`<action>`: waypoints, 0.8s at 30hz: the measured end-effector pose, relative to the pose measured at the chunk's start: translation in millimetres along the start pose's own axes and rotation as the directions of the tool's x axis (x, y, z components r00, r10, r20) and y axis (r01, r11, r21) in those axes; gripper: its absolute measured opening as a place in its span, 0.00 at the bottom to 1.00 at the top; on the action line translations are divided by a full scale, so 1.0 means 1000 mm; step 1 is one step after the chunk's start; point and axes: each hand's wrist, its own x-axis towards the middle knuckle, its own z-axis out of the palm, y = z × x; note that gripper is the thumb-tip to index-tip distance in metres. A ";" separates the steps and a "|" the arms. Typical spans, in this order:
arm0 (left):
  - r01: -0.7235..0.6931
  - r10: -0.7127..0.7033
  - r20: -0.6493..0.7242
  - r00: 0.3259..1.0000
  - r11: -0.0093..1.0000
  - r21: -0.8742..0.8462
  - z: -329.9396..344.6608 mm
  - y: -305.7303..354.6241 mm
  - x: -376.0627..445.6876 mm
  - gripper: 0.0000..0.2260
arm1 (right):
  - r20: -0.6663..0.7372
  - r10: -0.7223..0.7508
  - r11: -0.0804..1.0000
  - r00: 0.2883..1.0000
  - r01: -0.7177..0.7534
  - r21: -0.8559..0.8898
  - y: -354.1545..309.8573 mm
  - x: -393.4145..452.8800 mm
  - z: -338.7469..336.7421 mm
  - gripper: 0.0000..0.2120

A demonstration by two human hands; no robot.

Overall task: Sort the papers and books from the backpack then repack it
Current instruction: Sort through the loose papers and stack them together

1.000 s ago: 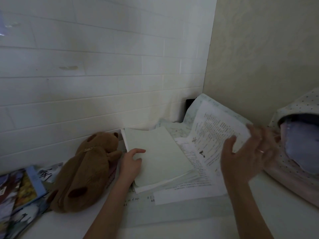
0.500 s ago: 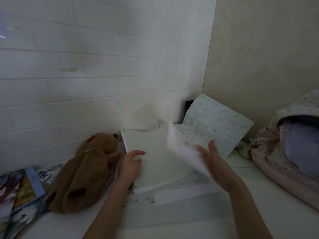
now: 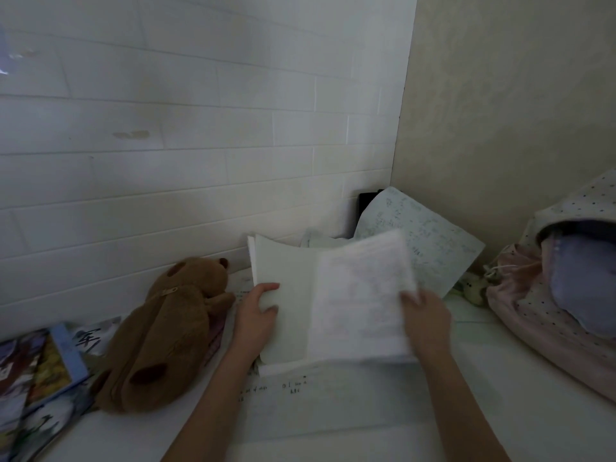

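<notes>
A pale green-covered booklet [image 3: 283,278] lies on a pile of white papers in the middle of the table. My left hand [image 3: 256,315] grips its left edge, thumb on top. My right hand [image 3: 425,316] holds a printed white sheet [image 3: 361,295], blurred by motion, over the right half of the booklet. A large sheet with handwriting [image 3: 423,241] leans against the corner behind. The pink and white dotted backpack [image 3: 546,301] stands open at the right, with something lilac [image 3: 586,278] inside.
A brown plush bear pouch [image 3: 160,338] lies left of the pile. Colourful picture books [image 3: 36,371] sit at the far left edge. Another printed sheet [image 3: 290,391] lies on the table in front. Tiled wall behind, plain wall at right.
My right hand has swung the printed sheet from the right side, near the backpack, leftward onto the pile. My left hand has stayed on the booklet's edge.
</notes>
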 end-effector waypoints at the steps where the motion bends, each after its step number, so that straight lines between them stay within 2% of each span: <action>1: 0.012 -0.012 -0.005 1.000 1.000 -0.009 0.000 -0.001 0.000 0.18 | -0.240 -0.024 0.998 0.970 0.036 0.044 0.000 0.000 -0.003 0.12; 2: 0.022 -0.023 -0.007 1.000 1.000 -0.018 0.000 -0.001 0.000 0.18 | -0.436 -0.018 0.982 0.900 0.099 0.163 -0.002 0.001 -0.008 0.11; 3: 0.039 -0.039 -0.005 0.999 0.999 -0.029 0.000 -0.002 0.001 0.18 | -0.508 0.025 0.924 0.861 0.174 0.340 -0.005 0.003 -0.014 0.11; 4: 0.047 -0.047 0.004 0.999 0.998 -0.048 0.000 -0.002 0.001 0.18 | -0.480 0.069 0.817 0.875 0.227 0.531 -0.005 0.006 -0.018 0.10; 5: 0.061 -0.060 0.019 0.998 0.996 -0.066 -0.001 -0.001 0.002 0.18 | -0.360 0.098 0.674 0.928 0.204 0.710 -0.006 0.009 -0.019 0.09; 6: 0.069 -0.066 0.036 0.997 0.994 -0.083 -0.001 -0.001 0.003 0.18 | -0.174 0.104 0.533 0.979 0.092 0.841 -0.006 0.011 -0.016 0.08; 7: 0.081 -0.077 0.054 0.996 0.994 -0.077 -0.001 0.000 0.003 0.19 | 0.035 0.101 0.409 0.994 -0.074 0.909 -0.005 0.010 -0.009 0.08; 8: 0.089 -0.085 0.067 0.994 0.994 -0.067 -0.001 -0.001 0.003 0.19 | 0.213 0.084 0.343 0.974 -0.229 0.911 -0.008 0.006 -0.002 0.08; 9: 0.110 -0.106 0.078 0.991 0.993 -0.051 -0.002 -0.002 0.003 0.19 | 0.316 0.078 0.310 0.945 -0.324 0.894 -0.008 0.005 0.004 0.07; 10: 0.129 -0.125 0.089 0.988 0.991 -0.046 -0.002 -0.001 0.003 0.19 | 0.382 0.048 0.282 0.923 -0.380 0.881 -0.009 0.003 0.007 0.06; 11: 0.144 -0.140 0.095 0.986 0.989 -0.041 -0.003 0.000 0.002 0.19 | 0.426 0.005 0.266 0.905 -0.412 0.872 -0.010 0.000 0.008 0.11; 12: 0.141 -0.138 0.100 0.985 0.990 -0.027 -0.003 0.000 0.003 0.19 | 0.468 -0.015 0.281 0.883 -0.446 0.850 -0.008 0.000 0.007 0.17; 13: 0.145 -0.144 0.110 0.983 0.989 -0.006 -0.003 0.002 0.002 0.18 | 0.496 -0.007 0.375 0.868 -0.457 0.806 -0.007 -0.001 0.007 0.18; 14: 0.132 -0.133 0.116 0.984 0.991 0.020 -0.001 0.003 0.003 0.16 | 0.476 0.016 0.574 0.879 -0.398 0.716 -0.007 -0.002 0.008 0.13; 15: 0.132 -0.134 0.123 0.983 0.991 0.023 -0.002 0.002 0.004 0.12 | 0.417 0.022 0.784 0.909 -0.274 0.557 -0.005 -0.003 0.010 0.11; 16: 0.122 -0.127 0.143 0.982 0.992 0.041 -0.003 0.005 0.003 0.10 | 0.320 0.000 0.930 0.947 -0.117 0.348 -0.002 -0.005 0.016 0.13; 17: 0.130 -0.135 0.163 0.977 0.991 0.044 -0.004 0.008 0.004 0.12 | 0.263 -0.045 0.978 0.964 -0.011 0.209 0.001 -0.007 0.021 0.15; 18: 0.146 -0.151 0.183 0.971 0.988 0.044 -0.005 0.011 0.004 0.16 | 0.253 -0.077 0.989 0.964 0.041 0.144 0.000 -0.011 0.025 0.18; 19: 0.200 -0.195 0.210 0.958 0.980 -0.002 -0.005 0.012 0.005 0.17 | 0.277 -0.111 0.991 0.954 0.084 0.107 0.001 -0.014 0.030 0.21; 21: 0.257 -0.229 0.247 0.942 0.963 -0.085 -0.004 0.015 0.004 0.20 | 0.415 -0.169 0.984 0.894 0.175 0.023 -0.002 -0.016 0.038 0.25; 22: 0.212 -0.192 0.208 0.959 0.974 -0.078 -0.003 0.018 0.001 0.26 | 0.473 -0.168 0.978 0.865 0.208 -0.031 -0.002 -0.015 0.042 0.25; 23: 0.162 -0.149 0.184 0.972 0.985 -0.058 -0.004 0.015 0.000 0.32 | 0.479 -0.156 0.968 0.864 0.230 -0.099 0.000 -0.011 0.044 0.25; 24: 0.132 -0.122 0.160 0.980 0.990 -0.056 -0.006 0.012 0.000 0.37 | 0.420 -0.136 0.953 0.897 0.234 -0.192 0.004 -0.004 0.042 0.24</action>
